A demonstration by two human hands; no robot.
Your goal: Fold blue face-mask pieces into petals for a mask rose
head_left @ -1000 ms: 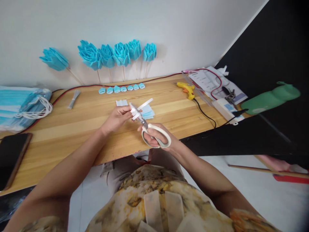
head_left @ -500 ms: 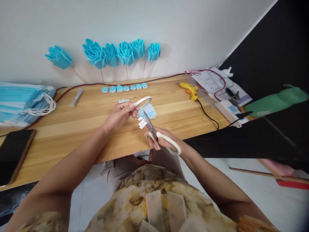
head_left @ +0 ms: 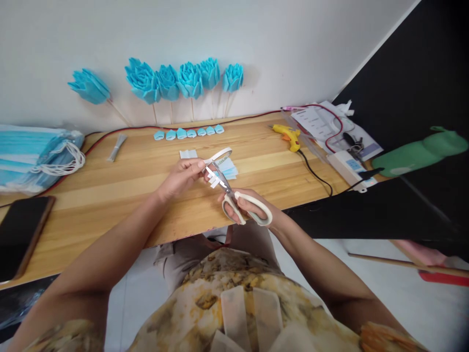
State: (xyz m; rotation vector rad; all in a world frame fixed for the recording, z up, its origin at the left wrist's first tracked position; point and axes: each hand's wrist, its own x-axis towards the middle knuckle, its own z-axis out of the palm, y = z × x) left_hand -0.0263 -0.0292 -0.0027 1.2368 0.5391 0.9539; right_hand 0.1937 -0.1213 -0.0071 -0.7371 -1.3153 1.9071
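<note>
- The white strip (head_left: 221,155) hangs above the middle of the surface (head_left: 120,181), one end pinched in the grip of the left hand (head_left: 181,177).
- The scissors (head_left: 234,195) have their blades at the strip, and the right hand (head_left: 244,211) has its grip wrapped through the handles.
- Blue pieces (head_left: 230,169) lie on the surface just behind.

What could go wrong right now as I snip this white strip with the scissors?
The left hand pinches the white strip right beside the blades of the scissors, so a fingertip could get nicked. The strip curls free past the pinch, so it may twist and cut unevenly. The small white pieces at the blades lie toward the front edge of the table, and the right hand might knock them off.
</note>
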